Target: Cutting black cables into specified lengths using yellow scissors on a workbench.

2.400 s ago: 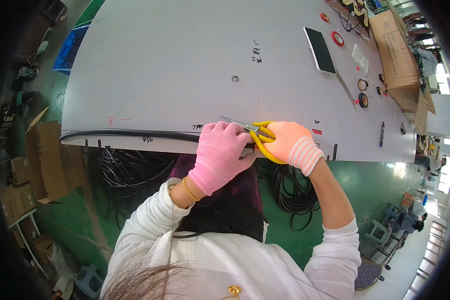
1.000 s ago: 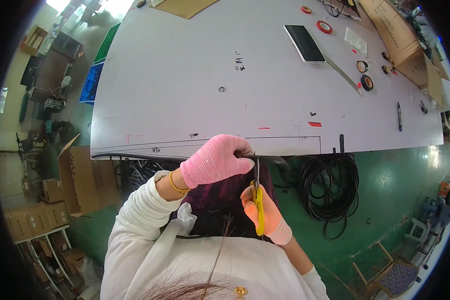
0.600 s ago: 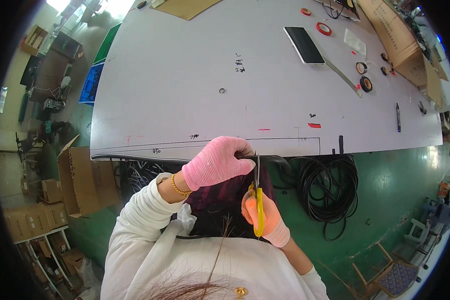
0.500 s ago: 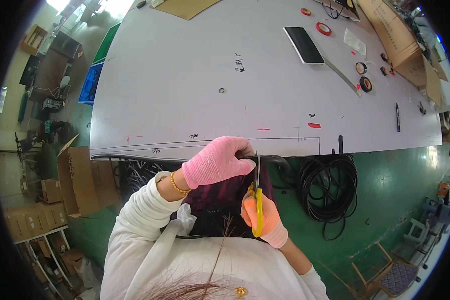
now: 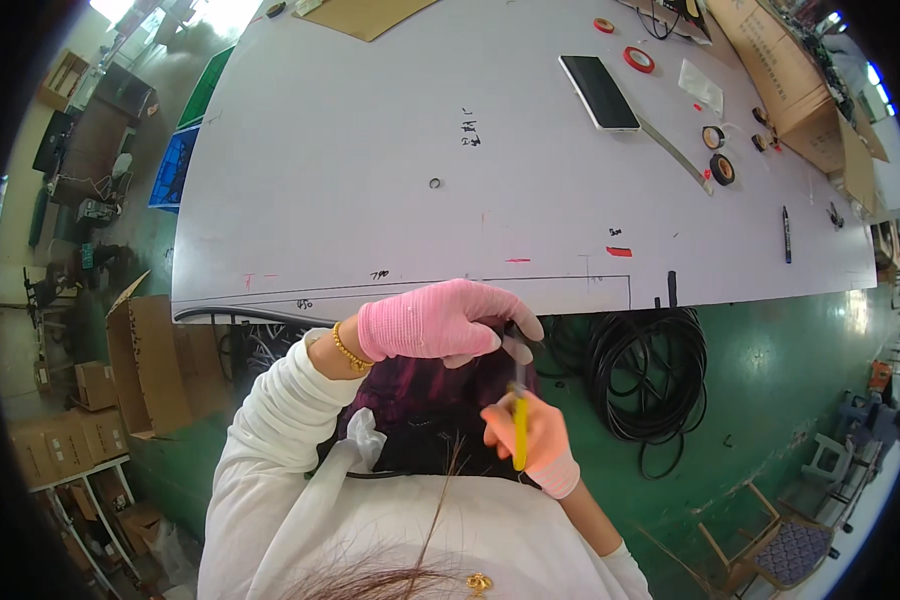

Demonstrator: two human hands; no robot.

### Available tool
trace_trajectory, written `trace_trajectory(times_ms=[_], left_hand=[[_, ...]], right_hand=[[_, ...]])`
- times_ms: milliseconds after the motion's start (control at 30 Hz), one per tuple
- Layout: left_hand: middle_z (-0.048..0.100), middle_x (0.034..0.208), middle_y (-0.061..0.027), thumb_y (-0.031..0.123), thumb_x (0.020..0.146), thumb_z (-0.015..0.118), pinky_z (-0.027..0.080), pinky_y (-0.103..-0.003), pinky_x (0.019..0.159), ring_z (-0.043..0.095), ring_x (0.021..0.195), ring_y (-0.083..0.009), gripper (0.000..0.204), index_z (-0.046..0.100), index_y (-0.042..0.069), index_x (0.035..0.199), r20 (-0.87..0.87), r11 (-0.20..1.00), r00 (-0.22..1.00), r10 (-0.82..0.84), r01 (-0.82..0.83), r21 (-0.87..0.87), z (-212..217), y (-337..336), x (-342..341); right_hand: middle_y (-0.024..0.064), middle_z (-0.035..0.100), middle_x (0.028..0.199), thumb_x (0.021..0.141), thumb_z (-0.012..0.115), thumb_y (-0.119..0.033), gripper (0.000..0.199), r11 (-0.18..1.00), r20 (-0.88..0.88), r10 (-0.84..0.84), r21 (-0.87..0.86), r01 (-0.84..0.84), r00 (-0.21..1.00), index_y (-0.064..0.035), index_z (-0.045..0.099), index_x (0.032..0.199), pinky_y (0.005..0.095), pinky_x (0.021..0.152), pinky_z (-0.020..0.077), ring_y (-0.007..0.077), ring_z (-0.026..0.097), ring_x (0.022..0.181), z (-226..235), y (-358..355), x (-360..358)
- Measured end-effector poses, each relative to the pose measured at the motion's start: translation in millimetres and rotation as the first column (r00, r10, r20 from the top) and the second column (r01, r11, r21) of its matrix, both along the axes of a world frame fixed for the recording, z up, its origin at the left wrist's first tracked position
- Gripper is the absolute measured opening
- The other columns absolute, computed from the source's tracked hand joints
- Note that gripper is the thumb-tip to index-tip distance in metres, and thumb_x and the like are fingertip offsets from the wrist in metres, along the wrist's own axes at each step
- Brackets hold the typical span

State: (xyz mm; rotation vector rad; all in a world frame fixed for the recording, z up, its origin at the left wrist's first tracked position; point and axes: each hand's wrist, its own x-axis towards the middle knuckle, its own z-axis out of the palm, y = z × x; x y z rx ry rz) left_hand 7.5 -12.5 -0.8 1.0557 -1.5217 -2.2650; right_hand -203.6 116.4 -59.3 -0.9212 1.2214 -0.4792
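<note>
In a pink glove, my left hand (image 5: 440, 320) is at the table's near edge, its fingers curled over a black cable (image 5: 260, 314). The cable runs along that edge from the left into the hand; a dark piece shows under the fingertips. My right hand (image 5: 538, 435), in an orange glove, grips scissors (image 5: 520, 430) with yellow handles. Their blades point away from me, just below my left fingertips, and are blurred by motion. Whether the blades touch the cable I cannot tell.
A large coil of black cable (image 5: 645, 375) hangs or lies past the table edge at right. On the white table (image 5: 350, 150) are a phone (image 5: 600, 92), a metal ruler (image 5: 675, 155), tape rolls (image 5: 722, 169), a marker (image 5: 786, 235) and a small ring (image 5: 435, 183). Cartons (image 5: 155, 360) stand at left.
The scissors have come back slightly toward me from the cable. My left fingers have stretched to the right, and the cable stretch just right of them has left the table edge.
</note>
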Motion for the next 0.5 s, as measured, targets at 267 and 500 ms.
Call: trace_trajectory(times_ms=[267, 500], left_hand=[[0.069, 0.111, -0.0156, -0.004, 0.081, 0.043, 0.039, -0.022, 0.050, 0.045, 0.054, -0.0074, 0.050, 0.055, -0.004, 0.130, -0.108, 0.997, 0.992, 0.062, -0.057, 0.047, 17.7, 16.2, 5.1], [0.066, 0.117, -0.0114, -0.002, 0.085, 0.049, 0.047, -0.024, 0.061, 0.053, 0.063, -0.0110, 0.058, 0.047, 0.001, 0.143, 0.285, 0.697, 0.648, 0.706, -0.568, -0.437, 44.2, 99.2, 123.7]], right_hand=[[0.0082, 0.070, 0.100, 0.077, 0.068, 0.007, 0.042, 0.895, 0.252, -0.288, -0.272, 0.354, 0.924, -0.0035, 0.068, 0.118, 0.0284, 0.074, 0.0485, 0.0200, 0.063, 0.083, -11.2, -33.9, -5.3], [0.0040, 0.073, 0.092, 0.069, 0.083, -0.002, 0.038, 0.681, -0.308, -0.070, -0.710, -0.180, 0.949, -0.0030, 0.067, 0.103, 0.0330, 0.070, 0.0522, 0.0255, 0.063, 0.078, -18.9, -40.4, -8.7]])
